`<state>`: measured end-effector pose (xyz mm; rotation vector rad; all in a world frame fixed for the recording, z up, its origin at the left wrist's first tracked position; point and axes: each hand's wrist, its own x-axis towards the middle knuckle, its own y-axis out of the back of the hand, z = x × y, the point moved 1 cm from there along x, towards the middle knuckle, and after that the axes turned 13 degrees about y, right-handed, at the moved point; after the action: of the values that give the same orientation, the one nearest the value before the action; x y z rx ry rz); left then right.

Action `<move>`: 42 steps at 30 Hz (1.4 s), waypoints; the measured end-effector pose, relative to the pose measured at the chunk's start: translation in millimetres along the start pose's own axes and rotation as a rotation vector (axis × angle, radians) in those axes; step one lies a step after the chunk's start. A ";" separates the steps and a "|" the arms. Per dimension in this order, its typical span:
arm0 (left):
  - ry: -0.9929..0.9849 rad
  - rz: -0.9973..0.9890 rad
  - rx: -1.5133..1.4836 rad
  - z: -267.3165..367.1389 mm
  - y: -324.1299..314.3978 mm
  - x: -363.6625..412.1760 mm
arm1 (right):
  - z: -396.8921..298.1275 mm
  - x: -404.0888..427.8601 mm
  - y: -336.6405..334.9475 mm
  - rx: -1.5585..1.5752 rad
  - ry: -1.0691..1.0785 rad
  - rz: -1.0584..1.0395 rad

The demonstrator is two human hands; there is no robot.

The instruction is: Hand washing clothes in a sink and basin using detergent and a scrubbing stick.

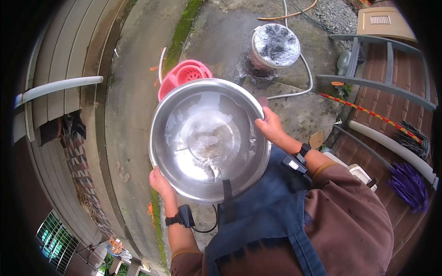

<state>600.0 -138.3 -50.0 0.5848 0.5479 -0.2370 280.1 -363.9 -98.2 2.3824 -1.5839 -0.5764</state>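
Observation:
A wide stainless steel basin [210, 138] with some water in it is held up in front of my body. My left hand [160, 181] grips its rim at the lower left, and my right hand [270, 124] grips the rim at the right, thumb on the inner side. The fingers under the basin are mostly hidden. Beyond the basin's far rim, partly covered by it, stands a pink plastic mop bucket [190, 70] with a perforated wringer basket. A dark strap end hangs over the basin's near rim.
Farther off on the wet concrete stands a round bucket [275, 46] with a grey-white mottled top, a hose [307, 76] curving around it. At right lie a grey metal ladder [373, 82], a purple mop head [408, 186] and a white pipe [386, 148]. A mossy strip [179, 38] crosses the ground.

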 end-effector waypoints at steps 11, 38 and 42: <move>0.108 0.152 -0.160 -65.4 105.2 -0.6 | -38.5 -22.0 -78.8 -0.110 0.059 -0.264; 0.225 0.191 -0.242 -48.5 105.4 21.0 | -51.5 6.8 -115.1 -0.149 0.006 -0.451; 0.150 0.152 -0.183 -44.0 103.5 38.9 | -60.2 29.9 -114.9 -0.110 0.057 -0.419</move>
<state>651.2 -31.0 -54.8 0.4661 0.6590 0.0016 412.3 -348.0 -95.1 2.6296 -1.0008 -0.6439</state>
